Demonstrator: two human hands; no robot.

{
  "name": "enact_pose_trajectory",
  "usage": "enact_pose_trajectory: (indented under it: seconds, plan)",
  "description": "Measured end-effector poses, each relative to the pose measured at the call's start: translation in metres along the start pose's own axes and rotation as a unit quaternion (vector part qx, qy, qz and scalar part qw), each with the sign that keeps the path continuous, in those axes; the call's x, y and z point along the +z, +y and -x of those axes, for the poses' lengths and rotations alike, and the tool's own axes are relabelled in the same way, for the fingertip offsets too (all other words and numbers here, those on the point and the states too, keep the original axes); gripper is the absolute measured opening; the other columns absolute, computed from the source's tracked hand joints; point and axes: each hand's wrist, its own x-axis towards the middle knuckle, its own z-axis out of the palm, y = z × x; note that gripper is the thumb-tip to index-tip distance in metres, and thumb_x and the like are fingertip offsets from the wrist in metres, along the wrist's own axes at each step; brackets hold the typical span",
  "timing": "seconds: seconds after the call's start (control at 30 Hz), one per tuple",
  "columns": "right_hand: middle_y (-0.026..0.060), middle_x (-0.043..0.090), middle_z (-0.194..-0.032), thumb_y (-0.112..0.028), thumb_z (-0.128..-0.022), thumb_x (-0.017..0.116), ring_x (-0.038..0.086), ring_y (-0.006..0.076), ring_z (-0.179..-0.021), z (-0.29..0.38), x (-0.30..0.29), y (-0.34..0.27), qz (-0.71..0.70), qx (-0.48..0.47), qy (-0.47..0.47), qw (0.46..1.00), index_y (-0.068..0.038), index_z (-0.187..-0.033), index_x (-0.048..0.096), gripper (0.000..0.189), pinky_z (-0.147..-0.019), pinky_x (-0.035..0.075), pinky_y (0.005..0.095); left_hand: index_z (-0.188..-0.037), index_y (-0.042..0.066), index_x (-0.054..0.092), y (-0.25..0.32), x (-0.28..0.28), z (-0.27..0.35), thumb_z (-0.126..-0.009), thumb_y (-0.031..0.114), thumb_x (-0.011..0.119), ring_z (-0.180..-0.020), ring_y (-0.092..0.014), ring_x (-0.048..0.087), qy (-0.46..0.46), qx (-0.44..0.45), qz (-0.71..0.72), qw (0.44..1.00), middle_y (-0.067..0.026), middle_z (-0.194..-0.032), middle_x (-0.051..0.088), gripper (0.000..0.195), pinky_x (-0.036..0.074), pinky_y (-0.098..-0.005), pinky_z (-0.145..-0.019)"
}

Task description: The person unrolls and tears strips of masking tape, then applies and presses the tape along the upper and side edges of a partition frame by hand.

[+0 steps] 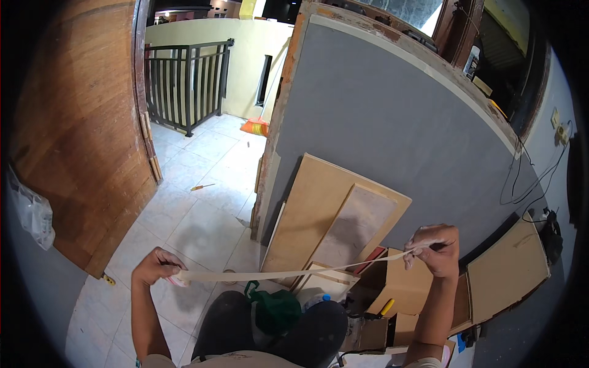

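A strip of pale masking tape (276, 276) stretches between my two hands, above my knees. My left hand (158, 267), at the lower left, grips the tape roll (178, 278), which is partly hidden by the fingers. The strip's other end is pinched between the fingers of my right hand (432, 248), at the lower right. Beyond the strip, wooden boards (294, 202) lean on the grey wall (391, 115). Pale tape lines (430, 71) run along that wall's upper edge, below the window frame.
An open cardboard box (405, 285) with a yellow-handled tool (387, 307) stands at the lower right. A green cloth bag (276, 310) lies between my knees. The wooden door (87, 115) stands open at left; a screwdriver (202, 187) lies on the tiles. Cables (536, 193) hang at right.
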Motion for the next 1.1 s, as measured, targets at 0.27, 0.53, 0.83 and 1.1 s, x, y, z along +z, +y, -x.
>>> enact_pose_trajectory:
  seconds: [0.27, 0.53, 0.83, 1.1]
  plan:
    - [0.0244, 0.072, -0.087, 0.006, -0.090, 0.070, 0.074, 0.0335, -0.070, -0.012, 0.027, 0.003, -0.229, -0.056, 0.075, 0.969, 0.011, -0.108, 0.072, 0.018, -0.068, 0.064, 0.0431, -0.102, 0.000, 0.082, 0.003, 0.044, 0.048, -0.088, 0.004, 0.079, -0.076, -0.010, 0.070, 0.048, -0.062, 0.040, 0.996, -0.0052, -0.088, 0.079, 0.015, 0.054, -0.0265, -0.069]
    - [0.0117, 0.069, -0.083, 0.007, -0.094, 0.067, 0.070, 0.0190, -0.070, -0.027, 0.035, -0.047, -0.040, 0.139, 0.088, 0.986, 0.007, -0.102, 0.069, 0.008, -0.063, 0.059, 0.0301, -0.095, 0.001, 0.075, 0.011, 0.092, 0.096, -0.092, 0.006, 0.076, -0.075, -0.010, 0.069, 0.078, -0.004, -0.001, 0.997, -0.0033, -0.084, 0.076, 0.006, 0.055, -0.0259, -0.066]
    - [0.0060, 0.071, -0.077, 0.006, -0.090, 0.066, 0.069, 0.0141, -0.069, -0.079, 0.024, 0.018, 0.259, 0.215, 0.030, 0.941, 0.002, -0.091, 0.070, 0.005, -0.065, 0.056, 0.0297, -0.099, -0.002, 0.071, -0.104, 0.128, 0.003, -0.097, 0.017, 0.076, -0.083, -0.016, 0.068, 0.202, 0.091, -0.128, 0.967, -0.0152, -0.089, 0.073, 0.020, 0.055, -0.0324, -0.079]
    - [0.0090, 0.074, -0.119, -0.026, -0.103, 0.070, 0.067, 0.0189, -0.108, -0.152, 0.024, 0.104, 0.340, 0.030, 0.130, 0.931, -0.003, -0.127, 0.074, 0.033, -0.103, 0.053, 0.0393, -0.105, -0.003, 0.068, -0.129, 0.197, -0.116, -0.101, 0.012, 0.070, -0.077, -0.014, 0.071, 0.232, 0.075, -0.023, 0.970, -0.0094, -0.090, 0.073, 0.016, 0.056, -0.0300, -0.071]
